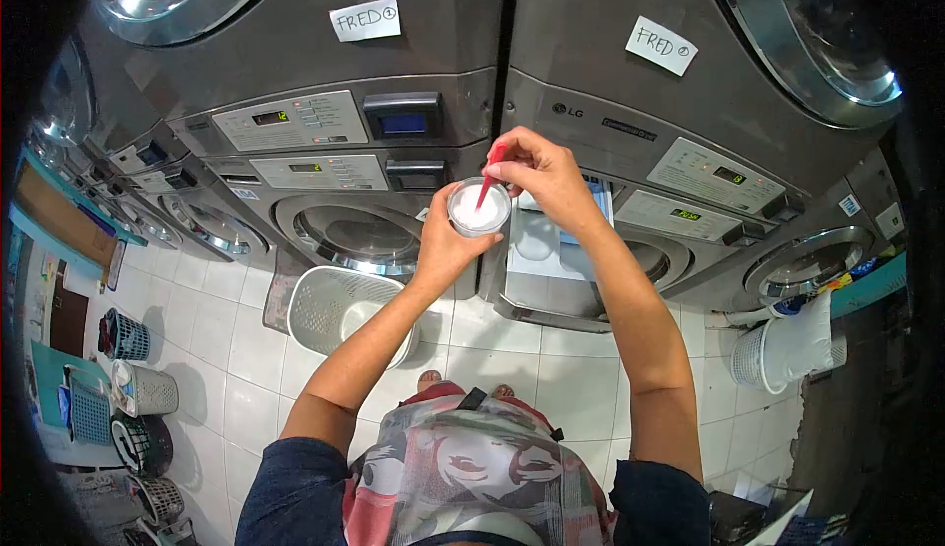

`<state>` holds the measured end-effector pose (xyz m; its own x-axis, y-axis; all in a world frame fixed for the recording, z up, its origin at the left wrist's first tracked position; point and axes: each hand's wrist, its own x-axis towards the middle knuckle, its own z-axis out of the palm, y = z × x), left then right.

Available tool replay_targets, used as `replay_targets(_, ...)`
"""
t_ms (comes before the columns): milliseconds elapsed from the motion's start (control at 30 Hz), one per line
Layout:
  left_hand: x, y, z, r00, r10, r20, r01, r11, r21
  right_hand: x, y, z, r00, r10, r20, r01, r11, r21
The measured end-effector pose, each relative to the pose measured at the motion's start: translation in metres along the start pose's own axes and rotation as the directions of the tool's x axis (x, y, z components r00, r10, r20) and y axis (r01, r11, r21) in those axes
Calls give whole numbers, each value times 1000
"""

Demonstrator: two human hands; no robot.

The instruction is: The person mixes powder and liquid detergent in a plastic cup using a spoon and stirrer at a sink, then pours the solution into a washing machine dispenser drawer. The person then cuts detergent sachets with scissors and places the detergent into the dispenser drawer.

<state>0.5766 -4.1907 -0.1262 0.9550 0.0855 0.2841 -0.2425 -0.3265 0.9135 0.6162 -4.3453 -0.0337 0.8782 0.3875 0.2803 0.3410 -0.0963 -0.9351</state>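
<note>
My left hand is wrapped round a small clear cup with white contents, probably powder or liquid; I cannot tell which. Between the fingers of my right hand is a red plastic spoon, its lower end dipped in the white stuff. Both hands are raised in front of the machines. Just below and right of the cup, a detergent drawer is pulled out from a washing machine, with white and blue parts showing inside.
A white laundry basket stands on the tiled floor at front left. Stacked grey machines line the wall, with paper labels stuck on. Several baskets stand along the left. Another basket with a white bag is at right.
</note>
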Motion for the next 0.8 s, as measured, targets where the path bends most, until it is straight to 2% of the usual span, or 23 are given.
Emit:
replay_targets(100, 0, -5, 0, 1000, 15, 23, -16, 1000, 22, -3, -3, -10, 999, 21, -48, -22, 999, -24)
replay_targets(233, 1, -16, 4, 999, 39, 37, -39, 999, 15, -4, 12, -11, 978, -126, -168, 92, 977, -194)
replay_targets(300, 1, -22, 6, 998, 47, 48, -47, 999, 10, -8, 13, -7, 992, -59, -116, 46, 993, -109)
replay_targets(400, 0, -20, 6, 996, 54, 75, -61, 993, 98, -15, 17, -3, 999, 14, -42, -14, 1000, -8)
replay_targets(500, 0, -24, 8, 993, 70, 99, -76, 995, 66, -20, 14, -10, 997, 48, -54, -46, 999, 29)
replay_targets(800, 5, -28, 11, 976, 109, 191, -153, 961, 231, -34, 19, -25, 974, -1, -228, 4, 1000, 12)
